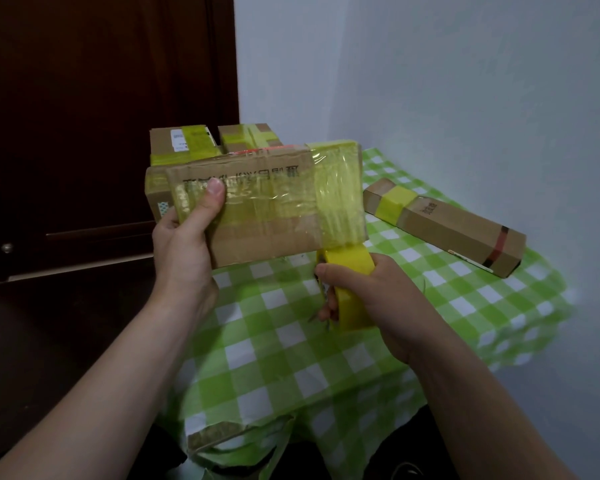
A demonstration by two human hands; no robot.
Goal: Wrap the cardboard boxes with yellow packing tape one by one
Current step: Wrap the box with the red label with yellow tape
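My left hand grips the left end of a cardboard box, thumb on its front face, holding it above the table. Bands of yellow tape cover the box's front and its right end. Below the box's right corner my right hand grips a roll of yellow packing tape. A strip of tape runs from the roll up onto the box's right end.
A long narrow box with one yellow band lies at the right on the green checked tablecloth. Two taped boxes stand behind the held box. Another box sits low at the table's front edge. A dark door is at left.
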